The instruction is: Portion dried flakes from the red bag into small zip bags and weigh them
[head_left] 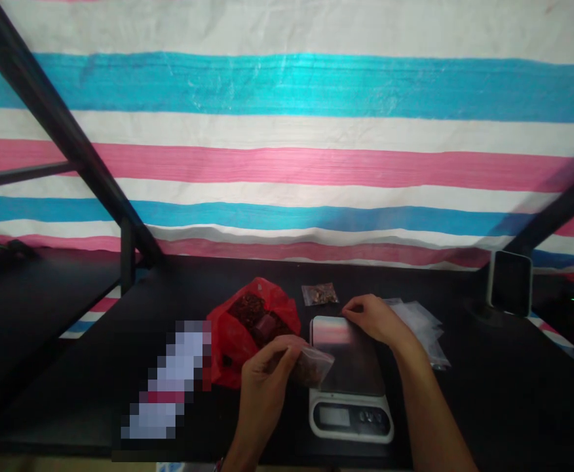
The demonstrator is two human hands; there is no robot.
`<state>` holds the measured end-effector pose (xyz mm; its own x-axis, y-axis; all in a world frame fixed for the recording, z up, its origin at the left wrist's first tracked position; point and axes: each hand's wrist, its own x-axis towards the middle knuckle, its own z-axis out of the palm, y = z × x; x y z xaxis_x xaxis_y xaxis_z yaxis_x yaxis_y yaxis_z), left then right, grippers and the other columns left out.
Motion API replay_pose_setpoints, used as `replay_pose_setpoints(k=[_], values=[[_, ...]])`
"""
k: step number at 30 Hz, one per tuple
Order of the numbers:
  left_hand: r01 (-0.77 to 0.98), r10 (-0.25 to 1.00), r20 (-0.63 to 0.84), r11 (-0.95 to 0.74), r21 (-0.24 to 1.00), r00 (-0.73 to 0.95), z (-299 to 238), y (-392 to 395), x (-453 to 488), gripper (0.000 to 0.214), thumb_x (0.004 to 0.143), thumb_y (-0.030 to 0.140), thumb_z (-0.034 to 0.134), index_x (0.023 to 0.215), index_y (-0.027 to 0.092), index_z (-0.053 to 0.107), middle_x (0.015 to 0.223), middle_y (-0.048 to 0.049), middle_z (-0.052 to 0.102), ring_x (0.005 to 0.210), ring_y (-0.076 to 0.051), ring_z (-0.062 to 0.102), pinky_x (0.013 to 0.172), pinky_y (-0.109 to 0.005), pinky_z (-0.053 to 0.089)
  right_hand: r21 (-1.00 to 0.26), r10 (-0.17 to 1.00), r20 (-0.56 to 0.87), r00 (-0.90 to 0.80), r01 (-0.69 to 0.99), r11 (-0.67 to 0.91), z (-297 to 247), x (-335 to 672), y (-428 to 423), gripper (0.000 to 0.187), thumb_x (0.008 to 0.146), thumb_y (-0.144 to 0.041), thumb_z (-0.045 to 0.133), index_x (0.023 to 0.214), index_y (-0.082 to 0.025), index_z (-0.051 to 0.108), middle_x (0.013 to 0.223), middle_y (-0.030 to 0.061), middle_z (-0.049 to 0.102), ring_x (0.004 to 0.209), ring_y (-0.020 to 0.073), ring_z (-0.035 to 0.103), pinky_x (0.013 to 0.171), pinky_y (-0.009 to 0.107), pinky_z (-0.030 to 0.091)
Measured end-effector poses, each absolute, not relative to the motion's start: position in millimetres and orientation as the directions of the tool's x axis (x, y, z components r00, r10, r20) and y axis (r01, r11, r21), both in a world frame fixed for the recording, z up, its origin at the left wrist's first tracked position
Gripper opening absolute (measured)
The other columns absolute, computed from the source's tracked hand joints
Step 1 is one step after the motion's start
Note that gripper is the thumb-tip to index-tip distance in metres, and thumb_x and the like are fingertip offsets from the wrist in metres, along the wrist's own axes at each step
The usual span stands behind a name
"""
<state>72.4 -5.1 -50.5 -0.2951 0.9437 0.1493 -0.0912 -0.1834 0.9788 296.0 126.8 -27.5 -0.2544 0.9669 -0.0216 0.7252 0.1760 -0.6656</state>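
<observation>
My left hand (270,370) pinches a small clear zip bag (311,368) with brown bits in its lower part. The bag is tilted and overlaps the left edge of a white digital scale (350,377), which has a dark plate and a display at the front. My right hand (369,318) is at the scale's far right corner, thumb and fingertips pressed together; whatever they hold, if anything, is too small to make out. Beside my left hand stands an open red plastic bag (230,337) of dark brown loose bits, with a dark reddish scoop-like piece (266,326) in it.
A filled clear zip bag (320,294) lies behind the scale. Several flat clear bags (417,321) lie right of my right hand. A dark-screened device (510,283) stands at the back right of the black table (179,288). Black frame bars (71,141) rise at both sides before a striped sheet.
</observation>
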Motion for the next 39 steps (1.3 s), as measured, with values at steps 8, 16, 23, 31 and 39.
replay_pose_setpoints(k=[8, 16, 23, 31, 39], values=[[-0.092, 0.938, 0.102, -0.139, 0.986, -0.331, -50, -3, 75, 0.035, 0.082, 0.055, 0.082, 0.077, 0.02, 0.084, 0.081, -0.0076, 0.082, 0.076, -0.022, 0.077, 0.071, -0.027, 0.063, -0.54, 0.977, -0.013, -0.215, 0.824, 0.174, -25, 292, 133, 0.012, 0.081, -0.02, 0.078, 0.087, -0.028, 0.086, 0.084, 0.0044, 0.084, 0.083, 0.025, 0.079, 0.074, 0.032, 0.052], [-0.198, 0.936, 0.029, -0.105, 0.975, -0.351, -50, -5, 76, 0.025, 0.072, 0.042, 0.089, 0.078, 0.018, 0.082, 0.085, -0.0088, 0.083, 0.077, -0.023, 0.078, 0.068, -0.028, 0.064, -0.512, 0.969, -0.029, -0.246, 0.836, 0.197, -20, 281, 130, 0.014, 0.084, -0.017, 0.075, 0.081, -0.026, 0.085, 0.088, 0.0071, 0.084, 0.088, 0.0274, 0.078, 0.077, 0.035, 0.05], [-0.24, 0.931, -0.032, -0.06, 0.969, -0.364, -50, -3, 80, 0.025, 0.07, 0.04, 0.088, 0.08, 0.018, 0.082, 0.079, -0.0064, 0.082, 0.071, -0.02, 0.076, 0.065, -0.026, 0.062, -0.727, 0.868, 0.177, -0.464, 0.533, 0.433, 50, 267, 75, 0.014, 0.09, -0.035, 0.072, 0.091, -0.03, 0.085, 0.095, 0.0026, 0.081, 0.084, 0.0221, 0.072, 0.077, 0.033, 0.053], [-0.262, 0.921, -0.014, -0.096, 0.96, -0.389, -53, -1, 87, 0.026, 0.069, 0.038, 0.089, 0.082, 0.018, 0.08, 0.08, -0.006, 0.083, 0.072, -0.02, 0.076, 0.066, -0.027, 0.062, -0.545, 0.845, 0.181, -0.504, 0.664, 0.512, 58, 248, 47, 0.013, 0.093, -0.027, 0.075, 0.093, -0.035, 0.085, 0.099, 0.0016, 0.081, 0.09, 0.026, 0.073, 0.094, 0.042, 0.047], [-0.296, 0.923, 0.0, -0.123, 0.947, -0.386, -53, 0, 87, 0.024, 0.071, 0.037, 0.09, 0.081, 0.018, 0.08, 0.076, -0.0044, 0.081, 0.067, -0.018, 0.074, 0.061, -0.025, 0.061, -0.637, 0.832, 0.165, -0.529, 0.587, 0.499, 61, 260, 47, 0.018, 0.099, -0.035, 0.07, 0.108, -0.039, 0.084, 0.107, 0.0014, 0.081, 0.1, 0.0265, 0.074, 0.101, 0.042, 0.048]])
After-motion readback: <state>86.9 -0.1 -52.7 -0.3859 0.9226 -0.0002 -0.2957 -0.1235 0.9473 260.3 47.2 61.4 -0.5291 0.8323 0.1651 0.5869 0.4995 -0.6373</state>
